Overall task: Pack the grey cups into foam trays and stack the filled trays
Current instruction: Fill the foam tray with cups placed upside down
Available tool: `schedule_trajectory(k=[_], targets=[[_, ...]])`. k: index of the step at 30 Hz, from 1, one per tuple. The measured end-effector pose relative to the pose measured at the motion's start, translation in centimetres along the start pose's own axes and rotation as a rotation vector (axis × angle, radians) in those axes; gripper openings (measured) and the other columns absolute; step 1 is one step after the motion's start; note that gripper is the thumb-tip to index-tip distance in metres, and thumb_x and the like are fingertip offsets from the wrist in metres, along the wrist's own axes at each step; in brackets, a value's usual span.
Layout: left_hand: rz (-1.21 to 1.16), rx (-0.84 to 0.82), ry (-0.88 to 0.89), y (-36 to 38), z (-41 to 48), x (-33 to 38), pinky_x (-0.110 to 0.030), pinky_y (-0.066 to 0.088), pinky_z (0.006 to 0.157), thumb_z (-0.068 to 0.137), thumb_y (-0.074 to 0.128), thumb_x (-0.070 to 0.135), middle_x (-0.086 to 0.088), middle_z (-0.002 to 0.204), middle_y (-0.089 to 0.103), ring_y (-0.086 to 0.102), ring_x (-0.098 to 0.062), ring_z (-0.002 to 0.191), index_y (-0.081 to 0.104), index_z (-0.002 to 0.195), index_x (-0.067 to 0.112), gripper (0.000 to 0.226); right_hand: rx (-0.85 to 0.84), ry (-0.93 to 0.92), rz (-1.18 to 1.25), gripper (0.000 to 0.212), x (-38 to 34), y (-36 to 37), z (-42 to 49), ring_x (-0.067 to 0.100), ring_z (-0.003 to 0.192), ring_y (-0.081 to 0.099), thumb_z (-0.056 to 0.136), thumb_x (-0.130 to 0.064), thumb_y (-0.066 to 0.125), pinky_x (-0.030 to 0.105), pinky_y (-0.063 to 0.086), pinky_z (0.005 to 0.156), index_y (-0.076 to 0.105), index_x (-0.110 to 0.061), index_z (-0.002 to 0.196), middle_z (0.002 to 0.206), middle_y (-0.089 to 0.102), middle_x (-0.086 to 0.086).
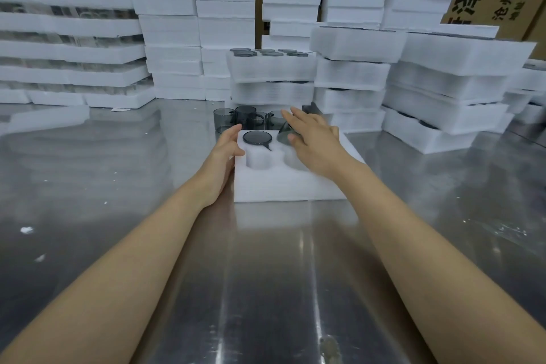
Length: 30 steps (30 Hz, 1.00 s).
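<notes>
My only camera rides on my head, wide-angled, looking forward and down along the bench [266, 275] from close above its near edge.

Steel worktop, crowded along its far edge.
The shiny metal worktop [118, 171] carries one foam tray [283, 186] at its middle and loose grey cups [224, 120] standing just behind it. Stacks of foam trays [348, 80] line the far edge, a single foam slab [44, 120] lies toward the left edge, and white foam crumbs [26, 229] are scattered there.

Blurred right hand [314, 145] over half-hidden grey cup [283, 135] and right pockets of foam tray [280, 186]; grip unclear.
</notes>
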State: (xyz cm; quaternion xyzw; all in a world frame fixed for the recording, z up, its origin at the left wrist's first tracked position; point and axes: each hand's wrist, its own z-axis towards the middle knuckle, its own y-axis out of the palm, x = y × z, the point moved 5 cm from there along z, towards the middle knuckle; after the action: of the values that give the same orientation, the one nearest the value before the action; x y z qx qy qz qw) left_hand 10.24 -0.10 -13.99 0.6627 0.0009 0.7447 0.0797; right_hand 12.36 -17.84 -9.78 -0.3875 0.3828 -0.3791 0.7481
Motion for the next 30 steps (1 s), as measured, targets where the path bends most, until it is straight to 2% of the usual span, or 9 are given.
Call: schedule_trajectory(k=[3, 6, 10, 15, 17, 19, 22, 25, 30], targets=[[-0.041, 0.018, -0.001, -0.3, 0.1, 0.0, -0.039, 0.036, 0.111, 0.061, 0.047, 0.018, 0.003, 0.14, 0.05, 0.051, -0.019, 0.124, 0.04, 0.14, 0.022, 0.08, 0.004, -0.018, -0.036, 0.052, 0.0, 0.0, 0.2, 0.02, 0.141, 0.018, 0.101, -0.019, 0.036, 0.044, 0.016, 0.105, 0.024, -0.028, 0.151, 0.159, 0.019, -0.006], [-0.046, 0.025, -0.005, -0.3, 0.2, 0.0, -0.04, 0.037, 0.11, 0.062, 0.047, 0.019, 0.006, 0.129, 0.057, 0.055, -0.018, 0.117, 0.043, 0.135, 0.025, 0.074, 0.02, -0.042, -0.069, 0.05, 0.0, 0.1, 0.2, 0.024, 0.137, 0.023, 0.102, -0.016, 0.033, 0.041, 0.016, 0.103, 0.025, -0.026, 0.151, 0.159, 0.022, -0.004], [-0.051, 0.018, -0.007, -0.3, 0.3, -0.2, -0.039, 0.038, 0.109, 0.062, 0.047, 0.018, 0.008, 0.127, 0.057, 0.054, -0.019, 0.119, 0.042, 0.137, 0.024, 0.075, 0.01, -0.023, 0.002, 0.051, -0.1, 0.6, 0.2, 0.018, 0.131, 0.022, 0.101, -0.011, 0.033, 0.037, 0.012, 0.106, 0.03, -0.03, 0.149, 0.155, 0.029, -0.008], [-0.046, 0.021, -0.016, -0.4, 0.2, -0.2, -0.036, 0.041, 0.105, 0.064, 0.048, 0.018, 0.005, 0.128, 0.057, 0.054, -0.019, 0.118, 0.046, 0.134, 0.024, 0.071, -0.278, 0.047, -0.096, 0.045, 0.1, 2.0, 0.7, 0.014, 0.146, 0.015, 0.104, -0.034, 0.024, 0.042, 0.006, 0.113, 0.028, -0.03, 0.149, 0.159, 0.018, -0.01], [-0.016, 0.073, 0.021, -0.6, 0.4, -0.1, -0.037, 0.04, 0.106, 0.075, 0.048, 0.017, 0.002, 0.13, 0.057, 0.053, -0.02, 0.12, 0.051, 0.129, 0.022, 0.054, -0.348, 0.045, -0.116, 0.049, 0.0, 2.2, 0.6, 0.014, 0.148, 0.007, 0.103, -0.044, 0.022, 0.046, -0.002, 0.116, 0.024, -0.03, 0.15, 0.161, 0.011, -0.008], [0.126, 0.27, 0.111, -1.5, 0.7, 0.2, -0.031, 0.039, 0.103, 0.092, 0.04, 0.018, 0.006, 0.123, 0.059, 0.052, -0.016, 0.118, 0.058, 0.118, 0.023, 0.033, -0.377, 0.026, -0.113, 0.055, -0.2, 2.3, 0.3, 0.013, 0.148, 0.002, 0.101, -0.052, 0.021, 0.045, -0.003, 0.117, 0.02, -0.029, 0.151, 0.161, 0.007, -0.007], [0.407, 0.583, 0.205, -3.5, 1.1, 0.3, -0.023, 0.034, 0.093, 0.098, 0.031, 0.016, -0.001, 0.117, 0.059, 0.049, -0.021, 0.118, 0.063, 0.109, 0.014, 0.034, -0.365, 0.055, -0.043, 0.069, -0.2, 1.9, -0.2, 0.009, 0.148, 0.0, 0.095, -0.065, 0.018, 0.04, 0.0, 0.119, 0.014, -0.027, 0.153, 0.161, 0.004, -0.013], [0.66, 0.619, 0.078, -4.5, 3.2, -0.6, -0.03, 0.025, 0.102, 0.097, 0.036, 0.017, -0.016, 0.129, 0.049, 0.035, -0.029, 0.128, 0.058, 0.118, 0.007, 0.032, -0.342, 0.058, -0.02, 0.063, -0.3, 1.6, -0.3, 0.009, 0.148, 0.002, 0.097, -0.061, 0.018, 0.04, 0.007, 0.119, 0.02, -0.029, 0.152, 0.16, 0.008, -0.013], [0.894, 0.573, 0.04, -4.6, 6.2, -1.1, -0.042, 0.029, 0.105, 0.093, 0.05, 0.027, -0.016, 0.14, 0.035, 0.027, -0.03, 0.133, 0.044, 0.132, 0.009, 0.044, -0.273, 0.08, 0.098, 0.054, -0.4, 1.0, -0.4, 0.008, 0.146, 0.01, 0.1, -0.054, 0.024, 0.038, 0.009, 0.115, 0.033, -0.029, 0.148, 0.158, 0.019, -0.015]])
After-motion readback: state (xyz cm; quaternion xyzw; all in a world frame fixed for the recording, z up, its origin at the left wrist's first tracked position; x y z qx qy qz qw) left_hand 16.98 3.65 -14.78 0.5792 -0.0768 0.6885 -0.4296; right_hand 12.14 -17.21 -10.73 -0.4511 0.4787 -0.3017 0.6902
